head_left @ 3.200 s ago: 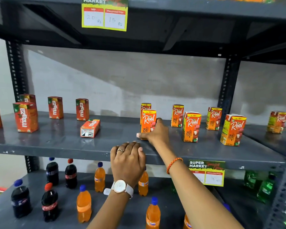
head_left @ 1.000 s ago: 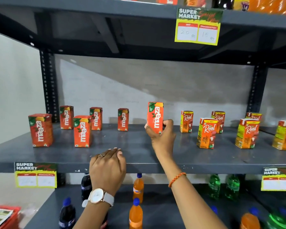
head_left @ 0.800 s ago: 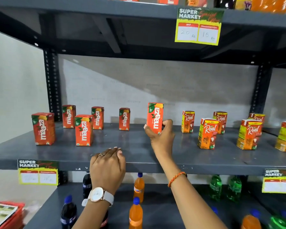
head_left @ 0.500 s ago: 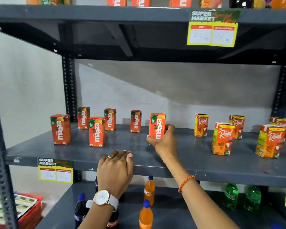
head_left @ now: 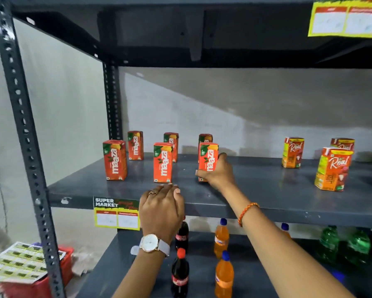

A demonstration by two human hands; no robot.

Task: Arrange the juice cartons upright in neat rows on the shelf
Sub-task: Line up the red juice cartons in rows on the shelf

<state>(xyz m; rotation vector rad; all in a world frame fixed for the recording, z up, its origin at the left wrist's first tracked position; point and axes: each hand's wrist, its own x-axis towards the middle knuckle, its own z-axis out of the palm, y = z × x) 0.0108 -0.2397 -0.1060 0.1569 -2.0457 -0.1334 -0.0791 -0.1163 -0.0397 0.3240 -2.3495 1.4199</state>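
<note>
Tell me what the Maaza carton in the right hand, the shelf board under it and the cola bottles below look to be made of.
Maaza carton: printed, coated paperboard, judging by crisp folded edges and a slight sheen.
Shelf board: probably painted sheet metal, with a smooth grey semi-gloss coat that faintly reflects the cartons and a thin folded front lip.
Cola bottles: likely clear plastic, glossy, with dark liquid showing through and red screw caps.

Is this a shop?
Most likely yes, a small supermarket: the price tag reads "SUPER MARKET", juice cartons stand in rows on a metal shelf, and soda bottles fill the shelf below.
</note>
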